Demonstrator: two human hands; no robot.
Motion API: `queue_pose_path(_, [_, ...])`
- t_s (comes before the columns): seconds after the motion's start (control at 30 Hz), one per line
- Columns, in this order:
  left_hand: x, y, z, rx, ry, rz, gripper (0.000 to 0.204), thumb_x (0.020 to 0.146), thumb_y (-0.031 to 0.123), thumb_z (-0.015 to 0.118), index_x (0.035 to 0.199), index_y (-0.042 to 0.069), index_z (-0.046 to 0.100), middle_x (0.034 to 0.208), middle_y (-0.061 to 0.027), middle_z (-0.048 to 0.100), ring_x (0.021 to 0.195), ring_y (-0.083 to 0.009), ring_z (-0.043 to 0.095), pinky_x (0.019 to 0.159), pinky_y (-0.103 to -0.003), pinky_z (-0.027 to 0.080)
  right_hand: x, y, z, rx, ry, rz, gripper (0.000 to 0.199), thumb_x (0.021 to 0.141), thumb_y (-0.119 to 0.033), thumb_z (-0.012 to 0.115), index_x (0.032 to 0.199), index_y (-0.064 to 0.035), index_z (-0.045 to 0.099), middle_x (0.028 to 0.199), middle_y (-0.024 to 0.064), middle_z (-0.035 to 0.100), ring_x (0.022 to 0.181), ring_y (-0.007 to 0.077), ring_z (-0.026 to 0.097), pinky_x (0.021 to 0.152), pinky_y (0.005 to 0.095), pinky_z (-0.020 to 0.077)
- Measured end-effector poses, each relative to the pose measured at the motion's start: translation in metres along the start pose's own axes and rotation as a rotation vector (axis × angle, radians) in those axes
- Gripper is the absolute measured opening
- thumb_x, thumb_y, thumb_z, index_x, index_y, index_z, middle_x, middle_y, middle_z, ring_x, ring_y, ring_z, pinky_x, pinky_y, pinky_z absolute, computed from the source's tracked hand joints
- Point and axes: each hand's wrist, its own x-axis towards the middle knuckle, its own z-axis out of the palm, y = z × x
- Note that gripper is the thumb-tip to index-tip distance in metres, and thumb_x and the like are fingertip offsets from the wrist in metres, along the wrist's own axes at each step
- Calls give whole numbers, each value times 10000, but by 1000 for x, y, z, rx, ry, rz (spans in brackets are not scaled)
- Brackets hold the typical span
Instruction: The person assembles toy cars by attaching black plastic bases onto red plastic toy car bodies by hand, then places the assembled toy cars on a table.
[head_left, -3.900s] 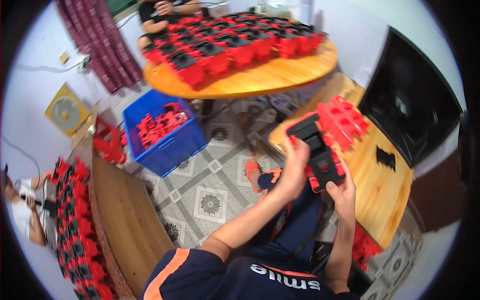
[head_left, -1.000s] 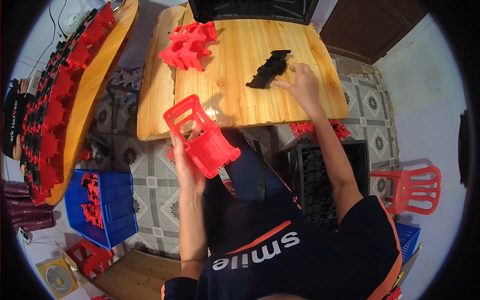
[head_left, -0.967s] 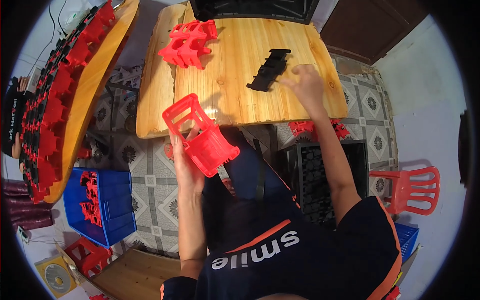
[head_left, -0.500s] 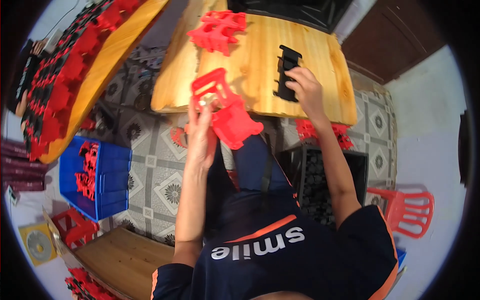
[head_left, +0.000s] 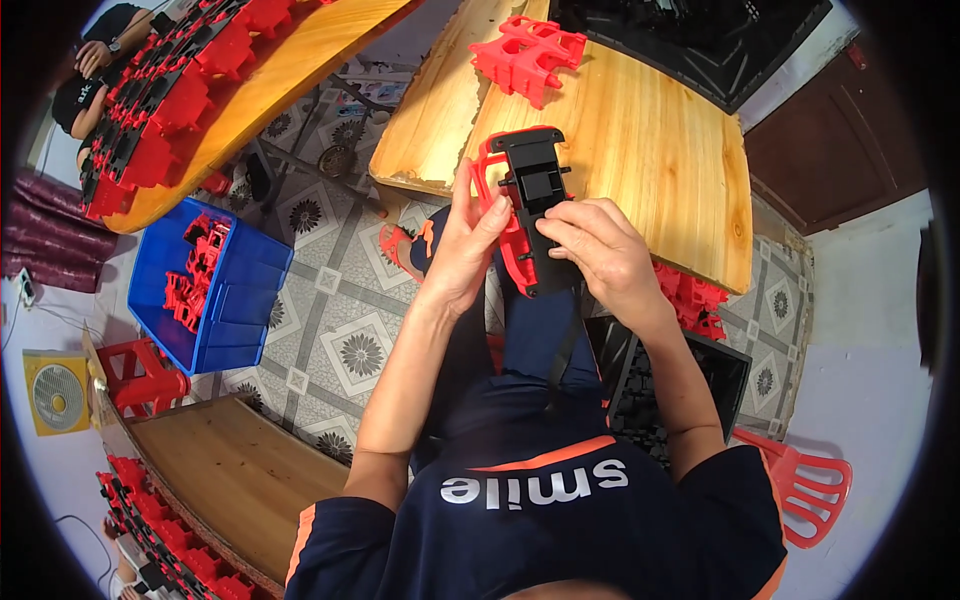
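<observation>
Small assembly workshop in a home-like room. Rows of red-and-black plastic units [head_left: 165, 125] line a wooden table [head_left: 300, 62]; a blue bin [head_left: 245, 305] holds loose red parts [head_left: 192, 280]; patterned floor tiles [head_left: 361, 354] and a purple curtain [head_left: 60, 235] lend the domestic character.

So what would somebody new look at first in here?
Probably the black plate near the middle, with the right fingers on it, against the red frame that the left fingers hold. Then maybe the blue bin of red parts on the floor at left, and the red and black pieces crowding the table at upper left.
</observation>
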Motion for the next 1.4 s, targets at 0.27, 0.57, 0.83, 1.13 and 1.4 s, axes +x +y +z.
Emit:
queue_pose_path(0.27, [-4,6,10,118,-59,81,1023,909,187,675,1536,106,-129,1517,-192,274,1373,-250,343,1099,-371,346,19,25,18,295,271,330,534,811,-217,768,1237,33,567,1169,125,634,1110,256,597,919,345,472])
queue_pose_path(0.57, [-24,8,2,273,136,488,884,975,414,523,1518,-45,-2,1564,-241,159,1471,-277,138,1176,-381,142,29,24,49,955,71,421,729,952,-266,622,1503,17,236,1490,177,367,1348,271,402,1094,380,356])
queue_pose_path(0.83, [-125,54,-33,545,450,701,941,909,222,645,1539,13,-23,1571,-177,156,1445,-250,190,1162,-354,187,42,-58,123,1216,-199,323,624,989,-249,561,1482,26,297,1471,188,394,1313,281,442,1089,400,352])
queue_pose_path(1.13, [-237,342,-275,203,1556,1418,903,955,445,579,1511,-13,35,1504,-220,294,1345,-265,375,1105,-372,317,78,-60,152,901,-585,263,433,953,-135,595,1345,24,504,1328,139,552,1219,224,538,1031,339,403])
queue_pose_path(1.4, [-381,487,-431,-439,2132,1305,787,884,388,650,1437,39,210,1419,-254,410,1222,-388,522,970,-492,494,-15,-4,145,617,-482,714,305,932,-6,583,1228,68,589,1134,148,661,1039,184,631,941,288,484])
